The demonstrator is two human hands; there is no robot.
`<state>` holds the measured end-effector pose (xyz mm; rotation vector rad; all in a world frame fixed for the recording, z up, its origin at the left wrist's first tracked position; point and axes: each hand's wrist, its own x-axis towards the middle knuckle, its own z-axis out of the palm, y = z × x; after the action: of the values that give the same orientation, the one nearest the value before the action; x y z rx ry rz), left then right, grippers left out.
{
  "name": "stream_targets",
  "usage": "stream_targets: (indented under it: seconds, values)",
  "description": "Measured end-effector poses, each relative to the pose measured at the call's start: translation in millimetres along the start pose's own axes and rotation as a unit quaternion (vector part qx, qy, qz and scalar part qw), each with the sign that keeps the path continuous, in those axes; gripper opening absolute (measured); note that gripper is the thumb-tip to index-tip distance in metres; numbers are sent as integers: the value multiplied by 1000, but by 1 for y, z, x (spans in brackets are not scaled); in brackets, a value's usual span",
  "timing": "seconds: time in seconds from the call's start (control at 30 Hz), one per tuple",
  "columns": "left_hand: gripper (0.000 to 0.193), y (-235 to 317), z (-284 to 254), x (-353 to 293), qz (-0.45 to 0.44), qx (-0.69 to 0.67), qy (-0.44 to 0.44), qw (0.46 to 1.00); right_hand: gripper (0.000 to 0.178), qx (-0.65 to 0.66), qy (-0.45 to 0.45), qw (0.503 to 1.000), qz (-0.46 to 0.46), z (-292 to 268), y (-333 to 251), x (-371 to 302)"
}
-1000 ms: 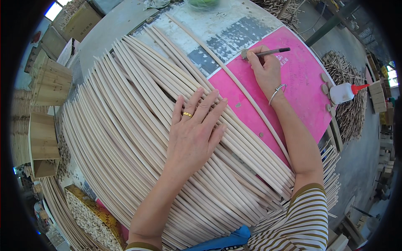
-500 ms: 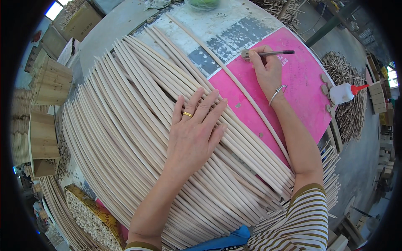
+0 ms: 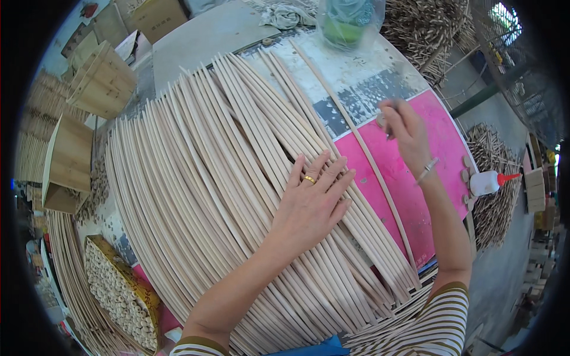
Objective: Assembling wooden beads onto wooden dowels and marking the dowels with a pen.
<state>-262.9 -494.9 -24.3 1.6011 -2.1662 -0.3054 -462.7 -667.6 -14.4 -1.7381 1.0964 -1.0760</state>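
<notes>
My left hand [image 3: 314, 202] lies with fingers spread on a broad layer of pale wooden rods [image 3: 225, 196]. It wears a gold ring. Over the far part of the pink sheet [image 3: 409, 196], my right hand [image 3: 405, 130] is closed and blurred by motion. A short dark bit of the pen [image 3: 390, 136] shows by its fingers; the rest of the pen is hidden. Beside the fingertips is a small round wooden disc [image 3: 380, 120]; I cannot tell whether they touch it. One single rod [image 3: 374, 163] lies apart across the pink sheet.
A white glue bottle with a red tip [image 3: 485, 183] lies at the sheet's right edge, near several wooden discs [image 3: 465, 175]. A bagged green container [image 3: 347, 26] and a cloth [image 3: 288, 18] sit at the far side. Wooden boxes [image 3: 104, 80] and a carton of rods [image 3: 122, 291] stand left.
The view has shifted, so the table sits lower and farther right. My right hand has changed its pose and the pen no longer points rightward. My left hand stays flat on the rods.
</notes>
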Motion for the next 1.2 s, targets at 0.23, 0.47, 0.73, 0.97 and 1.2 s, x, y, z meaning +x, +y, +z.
stream_targets:
  seconds: [0.23,0.47,0.73,0.97,1.2]
  values:
    - [47,-1,-1,0,3,-11,5,1000,35,-303,-1,950,-73,100,17,124]
    - [46,-4,2,-1,3,-42,18,999,29,-438,73,892,-83,170,49,216]
    - [47,-4,5,-2,9,-24,31,999,34,-76,-12,981,-176,104,32,125]
    - [62,1,11,-5,14,30,72,997,28,49,-15,998,-25,-31,-103,-65]
    - [46,32,-12,-33,65,16,177,982,10,414,-436,632,-490,-114,-303,-244]
